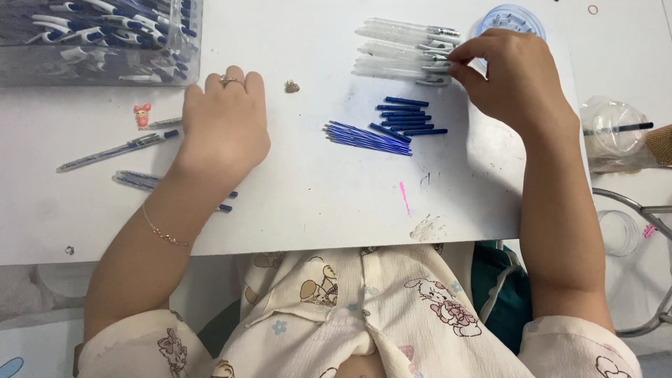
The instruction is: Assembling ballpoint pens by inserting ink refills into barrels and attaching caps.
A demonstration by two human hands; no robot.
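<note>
A white table [315, 203], scuffed and marked with a pink streak and a smear of dried paint near its front edge, fills the view from above, with a person in a cream cartoon-print shirt seated against it. A row of clear pen barrels [402, 50] lies side by side toward the far edge of the table, their tips all pointing right. The right hand [514, 77] rests at the right end of that row, thumb and forefinger pinched together on the tip of one barrel, the other fingers curled. Just in front of the barrels lie a small group of short blue pen caps [409, 117] and, left of these, a bundle of thin blue refills [364, 138]. Well to the left of the barrels, the left hand [224, 126], wearing a ring and a thin bracelet, lies palm down on the table with fingers curled under, holding nothing. Beside it are a finished blue pen [119, 150] and a tiny pink figure [142, 115]; beyond it stands a clear plastic box [98, 42] of assembled pens. A clear plastic cup [616, 129] sits right of the table.
</note>
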